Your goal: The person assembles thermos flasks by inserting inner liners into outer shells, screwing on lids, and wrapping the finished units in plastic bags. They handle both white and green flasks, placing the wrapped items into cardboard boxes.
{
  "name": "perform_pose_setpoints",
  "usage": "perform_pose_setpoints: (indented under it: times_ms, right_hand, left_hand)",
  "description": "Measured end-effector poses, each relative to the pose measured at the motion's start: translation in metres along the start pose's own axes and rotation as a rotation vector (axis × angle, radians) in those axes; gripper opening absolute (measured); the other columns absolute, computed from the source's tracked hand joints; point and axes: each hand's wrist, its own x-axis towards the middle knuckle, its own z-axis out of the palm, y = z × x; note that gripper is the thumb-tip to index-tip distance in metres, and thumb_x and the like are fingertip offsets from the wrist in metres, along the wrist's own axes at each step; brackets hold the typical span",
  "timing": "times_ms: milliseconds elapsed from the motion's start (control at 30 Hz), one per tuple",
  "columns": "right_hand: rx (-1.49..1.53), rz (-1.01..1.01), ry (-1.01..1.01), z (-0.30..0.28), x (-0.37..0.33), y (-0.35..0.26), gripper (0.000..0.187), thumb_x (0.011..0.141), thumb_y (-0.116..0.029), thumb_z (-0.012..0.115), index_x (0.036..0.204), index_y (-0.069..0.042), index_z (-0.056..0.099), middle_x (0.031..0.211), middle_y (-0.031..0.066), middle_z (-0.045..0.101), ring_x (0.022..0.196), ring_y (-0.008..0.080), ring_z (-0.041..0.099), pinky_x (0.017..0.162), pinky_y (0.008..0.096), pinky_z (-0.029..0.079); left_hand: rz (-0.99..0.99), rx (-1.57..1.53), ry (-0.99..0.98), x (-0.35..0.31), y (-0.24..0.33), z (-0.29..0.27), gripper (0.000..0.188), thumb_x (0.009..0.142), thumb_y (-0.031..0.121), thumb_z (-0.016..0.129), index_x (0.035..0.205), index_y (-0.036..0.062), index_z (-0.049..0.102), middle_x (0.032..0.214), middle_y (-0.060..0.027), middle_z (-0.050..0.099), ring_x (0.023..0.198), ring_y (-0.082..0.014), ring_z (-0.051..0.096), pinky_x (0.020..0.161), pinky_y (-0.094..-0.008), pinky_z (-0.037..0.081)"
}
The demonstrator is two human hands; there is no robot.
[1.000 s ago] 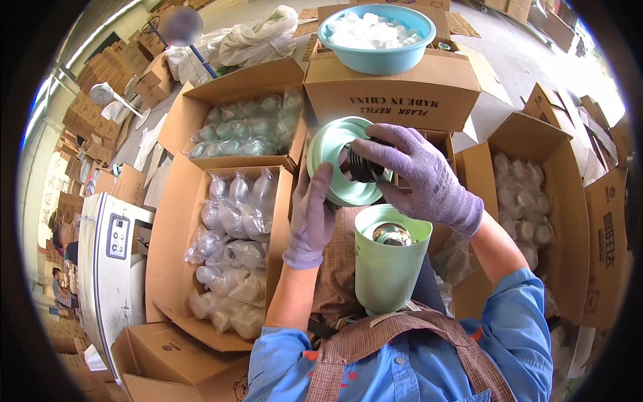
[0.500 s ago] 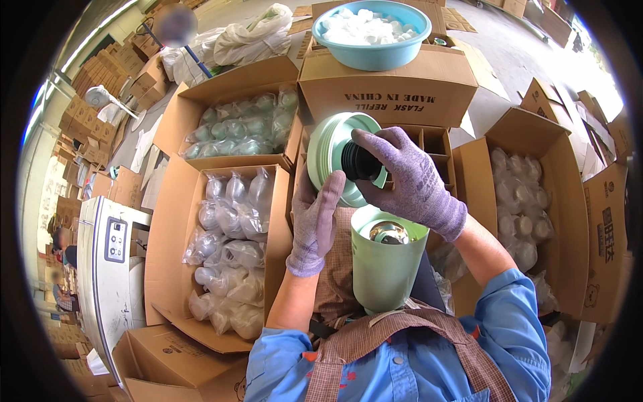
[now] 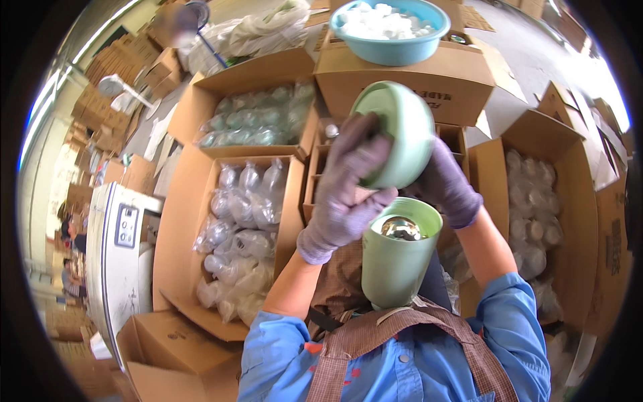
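Note:
A pale green, round flask top (image 3: pixel 402 134) is tilted on its side between my two hands, above my lap. My left hand (image 3: pixel 351 177) grips its left side; the fingers bend over the face and look smeared by motion, the thumb is below. Against the right side is my right hand (image 3: pixel 450 184), closed on the flask top with its fingertips hidden behind it. The black threaded piece seen earlier is hidden now. Just below, a matching green flask body (image 3: pixel 400 268) stands open on my lap, a shiny silvery glass liner (image 3: pixel 403 228) showing inside its mouth.
Cartons of plastic-wrapped parts stand at the left (image 3: pixel 244 221), far left (image 3: pixel 258 120) and right (image 3: pixel 532 214). Ahead, a blue basin (image 3: pixel 392 50) of white pieces rests on a carton (image 3: pixel 408 77). A divided carton (image 3: pixel 315 177) lies behind my hands. A white machine (image 3: pixel 114 268) is at far left.
The flask top has turned over, so its smooth outer side shows and the black piece is out of sight. My right hand has gone from the black piece to the top's right side.

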Motion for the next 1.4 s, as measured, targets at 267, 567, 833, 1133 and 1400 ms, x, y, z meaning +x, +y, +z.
perform_pose_setpoints:
  times_ms: [267,567,833,1133,1400]
  right_hand:
    - [-0.564,-0.645,0.21,-0.002,-0.01,0.026,0.039,0.093,-0.02,0.063,0.124,0.003,0.059,0.116,0.0085,0.065,0.102,0.0142,0.062,0.087,0.0286,0.052]
    - [-0.872,-0.704,0.161,-0.033,-0.001,0.031,0.057,0.085,-0.007,0.071,0.136,0.002,0.049,0.118,0.009,0.062,0.102,0.0146,0.061,0.084,0.0283,0.053]
    - [-0.636,-0.63,0.273,-0.065,0.009,0.038,0.05,0.095,-0.02,0.065,0.137,0.001,0.047,0.129,0.0102,0.056,0.115,0.0194,0.054,0.103,0.0329,0.042]
    - [-0.097,-0.053,-0.166,-0.082,0.01,0.05,0.053,0.099,-0.029,0.056,0.144,-0.003,0.042,0.14,0.0118,0.052,0.126,0.0212,0.053,0.105,0.0374,0.044]
    - [-0.33,-0.224,0.171,-0.06,-0.023,0.024,0.052,0.1,-0.029,0.058,0.143,-0.004,0.045,0.134,0.0125,0.054,0.122,0.02,0.051,0.106,0.0344,0.04]
  left_hand:
    - [-0.428,-0.786,0.145,0.008,0.009,0.008,0.044,0.092,0.017,0.062,0.134,0.0051,0.057,0.153,-0.016,0.039,0.143,-0.031,0.036,0.118,-0.0485,0.027]
    - [-0.641,-0.852,0.136,0.015,0.01,-0.009,0.053,0.097,0.018,0.063,0.146,0.0071,0.044,0.135,-0.0091,0.056,0.12,-0.0183,0.056,0.103,-0.0317,0.046]
    - [-0.615,-0.943,0.152,0.002,-0.01,-0.01,0.059,0.091,0.015,0.069,0.142,-0.0001,0.043,0.14,-0.0076,0.048,0.13,-0.0164,0.047,0.108,-0.0321,0.04]
    - [0.154,0.251,-0.005,0.0,0.013,0.027,0.077,0.072,0.021,0.081,0.142,0.0115,0.05,0.138,-0.0148,0.05,0.135,-0.0377,0.041,0.113,-0.0525,0.031]
    - [-0.674,-0.774,-0.083,-0.03,0.004,-0.021,0.07,0.08,0.009,0.075,0.144,0.0019,0.046,0.135,-0.0079,0.056,0.121,-0.0158,0.054,0.101,-0.0285,0.045]
